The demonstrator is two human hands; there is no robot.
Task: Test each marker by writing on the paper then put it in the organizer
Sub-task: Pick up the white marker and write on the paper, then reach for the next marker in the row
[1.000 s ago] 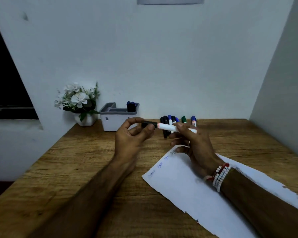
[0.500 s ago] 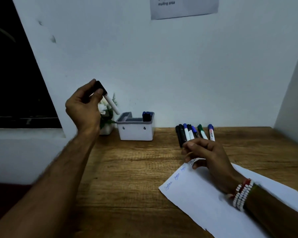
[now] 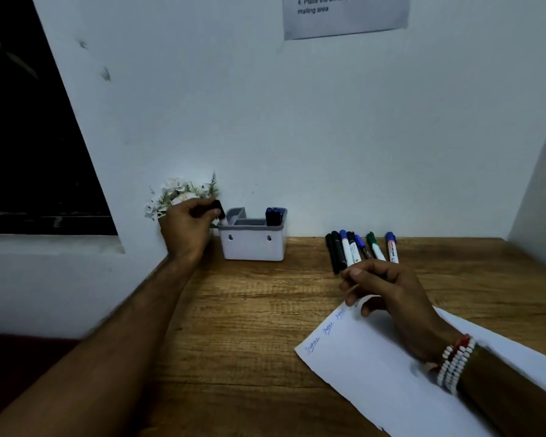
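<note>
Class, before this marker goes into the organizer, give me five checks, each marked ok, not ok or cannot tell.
1. Left hand grips black-capped marker pen: ok.
2. Its cap is on: ok.
3. Marker at grey-rimmed white plastic organizer's left end: ok.
4. Left compartment empty: cannot tell.
5. Right hand free, by white paper sheet: ok.

Brown wood-grain table (image 3: pixel 249 310), white paper (image 3: pixel 375 367), mixed marker colours.
Paper has blue handwriting; organizer (image 3: pixel 252 247) white with grey rim, dark blue markers (image 3: pixel 273 216) inside; row of markers (image 3: pixel 356 249) shows black, blue, green caps, white or black barrels; black-capped marker (image 3: pixel 218 209) in left hand (image 3: pixel 185 227); bracelet (image 3: pixel 456 362) white and red beads; flowers (image 3: pixel 178 192) white.
</note>
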